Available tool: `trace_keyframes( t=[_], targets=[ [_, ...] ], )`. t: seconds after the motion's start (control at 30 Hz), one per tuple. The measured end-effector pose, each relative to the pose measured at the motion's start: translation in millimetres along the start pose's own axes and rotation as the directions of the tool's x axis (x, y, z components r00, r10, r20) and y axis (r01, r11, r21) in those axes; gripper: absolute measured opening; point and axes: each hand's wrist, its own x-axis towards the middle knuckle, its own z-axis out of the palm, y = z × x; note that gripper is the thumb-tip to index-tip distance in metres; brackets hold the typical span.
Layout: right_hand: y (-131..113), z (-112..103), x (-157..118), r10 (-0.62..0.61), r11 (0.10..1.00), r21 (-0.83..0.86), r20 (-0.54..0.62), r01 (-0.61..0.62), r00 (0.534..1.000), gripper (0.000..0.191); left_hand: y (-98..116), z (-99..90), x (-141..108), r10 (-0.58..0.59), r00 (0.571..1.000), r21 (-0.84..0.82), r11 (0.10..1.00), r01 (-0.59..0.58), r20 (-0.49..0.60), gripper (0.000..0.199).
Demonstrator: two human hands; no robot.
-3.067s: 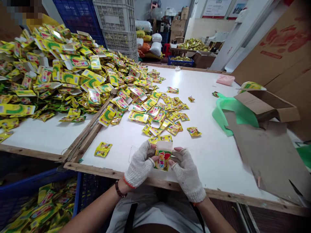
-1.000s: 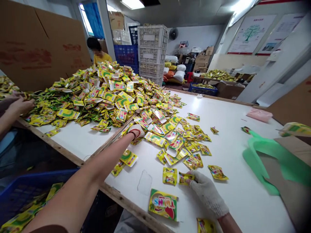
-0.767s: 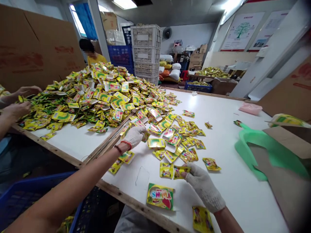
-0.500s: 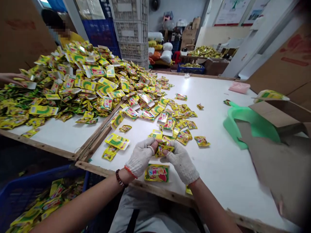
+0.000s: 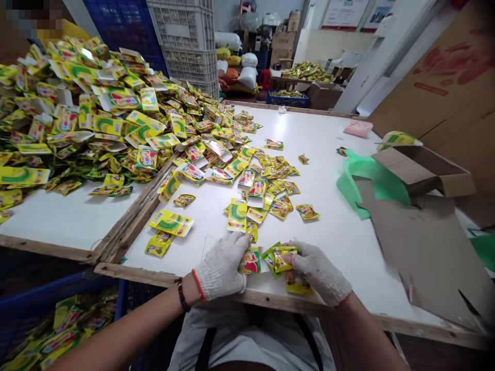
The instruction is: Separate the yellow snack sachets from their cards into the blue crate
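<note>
My left hand (image 5: 224,265), in a white knit glove, grips the left end of a small printed candy box (image 5: 252,261) at the table's front edge. The glove covers much of the box. To its right, my right hand (image 5: 319,268), gloved too, pinches a few small candy packets (image 5: 280,257), yellow and green, beside the box's right end. A yellow packet (image 5: 297,284) lies under that hand. Just beyond my hands stands or leans a yellow box (image 5: 237,215), with a packet (image 5: 251,232) next to it. Another yellow box (image 5: 171,222) rests on packets to the left.
A large heap of boxes and packets (image 5: 112,113) covers the left and back. A wooden divider strip (image 5: 127,226) crosses the table. On the right are a green dustpan-like scoop (image 5: 350,188), an open carton (image 5: 406,165) and cardboard (image 5: 417,252). A blue crate (image 5: 119,299) stands below left.
My hands have moved apart and closer to the table's edge. The left has taken hold of the box; the right carries packets that both hands held. The view has shifted right.
</note>
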Motion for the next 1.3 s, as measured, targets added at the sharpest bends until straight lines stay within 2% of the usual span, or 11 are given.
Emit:
trace_keyframes(
  t=[0.1,0.2,0.37,0.57,0.67,0.73,0.83,0.97,1.03,1.13,1.3],
  targets=[
    [1.5,8.2,4.8,-0.042,0.999,-0.006,-0.056,0.042,0.998,0.034,3.4,1.6,-5.1,-0.032,0.999,-0.098,0.995,0.03,-0.018,0.036],
    [-0.7,21.8,5.5,-0.085,0.996,-0.055,-0.202,0.075,0.976,0.038,7.8,5.5,-10.2,-0.089,0.996,-0.138,0.987,0.084,-0.028,0.031],
    [-4.1,32.3,1.0,-0.192,0.979,-0.135,-0.344,0.154,0.919,0.04,13.5,13.7,-10.7,-0.178,0.98,-0.023,0.984,0.177,-0.09,0.034],
    [-7.3,36.4,1.1,-0.146,0.97,0.113,-0.444,0.217,0.884,0.046,13.7,23.1,-9.6,-0.162,0.976,-0.001,0.987,0.164,-0.147,0.035],
    [-4.5,46.6,-0.6,-0.112,0.958,0.193,-0.427,0.211,0.897,0.05,12.3,30.0,-9.5,-0.189,0.956,-0.1,0.98,0.171,-0.225,0.037],
    [-0.6,49.2,-2.8,-0.114,0.971,0.15,-0.406,0.189,0.907,0.05,11.1,33.2,-10.0,-0.211,0.94,-0.162,0.972,0.172,-0.269,0.035],
    [3.1,42.8,-5.4,-0.156,0.988,-0.051,-0.346,0.148,0.925,0.042,9.2,34.2,-12.0,-0.193,0.94,-0.176,0.973,0.147,-0.282,0.038],
    [1.0,31.0,-3.1,-0.246,0.924,-0.342,-0.186,0.172,0.951,0.027,6.7,31.5,-14.5,-0.05,0.971,-0.123,0.992,0.021,-0.235,0.043],
    [0.6,29.0,0.1,-0.34,0.873,-0.422,-0.167,0.245,0.925,0.025,5.8,29.2,-13.9,0.006,0.978,-0.108,0.994,-0.029,-0.207,0.043],
    [4.3,27.7,5.7,-0.477,0.802,-0.479,-0.154,0.357,0.866,0.027,5.7,24.1,-11.2,0.009,0.987,-0.11,0.994,-0.026,-0.158,0.037],
    [14.6,27.8,13.6,-0.541,0.75,-0.527,-0.14,0.4,0.829,0.029,6.0,14.8,-7.9,0.01,0.999,-0.166,0.986,-0.019,-0.052,0.032]
  ],
)
